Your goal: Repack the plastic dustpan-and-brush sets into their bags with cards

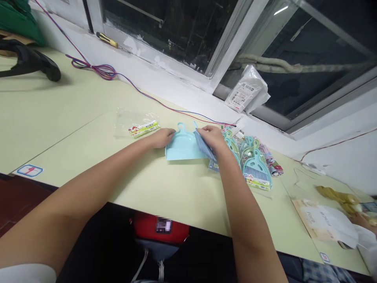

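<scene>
A light blue dustpan (184, 146) is held just over the pale table, its handle loop pointing toward the window. My left hand (164, 138) grips the dustpan's left edge, fingers closed. On the other side, my right hand (212, 139) is closed around a small brush with blue-grey bristles (204, 146), which lies against the dustpan's right part. A clear plastic bag with a yellow-green label (144, 129) lies flat to the left of the dustpan. Packaged dustpan and brush sets (256, 169) are piled to the right of my right hand.
Red and blue wires (141, 92) run along the back of the table (73, 137). On the sill are a screwdriver (107, 40) and a white wrapped package (246, 92). At far right, another person's hand (363, 221) is near a paper bag (324, 222).
</scene>
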Action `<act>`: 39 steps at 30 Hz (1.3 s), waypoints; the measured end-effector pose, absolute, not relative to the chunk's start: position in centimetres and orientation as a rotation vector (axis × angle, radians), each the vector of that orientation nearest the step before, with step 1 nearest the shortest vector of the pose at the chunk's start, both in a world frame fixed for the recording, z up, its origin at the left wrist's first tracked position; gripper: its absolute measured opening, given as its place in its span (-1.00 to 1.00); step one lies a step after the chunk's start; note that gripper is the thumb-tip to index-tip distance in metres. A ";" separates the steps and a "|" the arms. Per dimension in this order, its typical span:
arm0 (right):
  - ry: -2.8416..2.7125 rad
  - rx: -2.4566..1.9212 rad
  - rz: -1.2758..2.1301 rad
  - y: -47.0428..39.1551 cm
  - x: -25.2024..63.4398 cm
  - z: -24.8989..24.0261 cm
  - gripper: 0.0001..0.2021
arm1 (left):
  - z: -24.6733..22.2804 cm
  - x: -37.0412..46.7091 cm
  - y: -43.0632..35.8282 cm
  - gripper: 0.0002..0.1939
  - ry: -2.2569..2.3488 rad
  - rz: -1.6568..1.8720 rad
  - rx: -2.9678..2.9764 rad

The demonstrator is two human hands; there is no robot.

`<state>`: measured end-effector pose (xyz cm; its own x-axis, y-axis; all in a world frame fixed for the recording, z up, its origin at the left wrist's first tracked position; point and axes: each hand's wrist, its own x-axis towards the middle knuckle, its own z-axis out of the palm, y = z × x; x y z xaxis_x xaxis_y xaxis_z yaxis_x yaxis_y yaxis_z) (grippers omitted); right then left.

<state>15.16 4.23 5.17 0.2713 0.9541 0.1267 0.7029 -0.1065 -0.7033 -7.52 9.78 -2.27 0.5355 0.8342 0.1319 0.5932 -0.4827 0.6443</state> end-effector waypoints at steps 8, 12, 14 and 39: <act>-1.604 -1.964 0.204 1.9 16.7 4.8 -0.85 | -2.1 -8.9 11.5 -0.66 1.599 0.896 2.209; -1.642 -1.996 0.157 0.4 15.8 2.1 -0.86 | -2.1 -9.1 11.8 -0.71 1.630 0.975 2.060; -1.699 -2.035 0.123 -0.2 15.4 1.1 -0.86 | -2.2 -9.1 11.8 -0.71 1.620 0.936 2.000; -1.766 -1.904 -0.142 -1.2 16.3 1.5 -0.75 | -2.6 -11.0 12.9 -0.70 1.610 1.284 2.269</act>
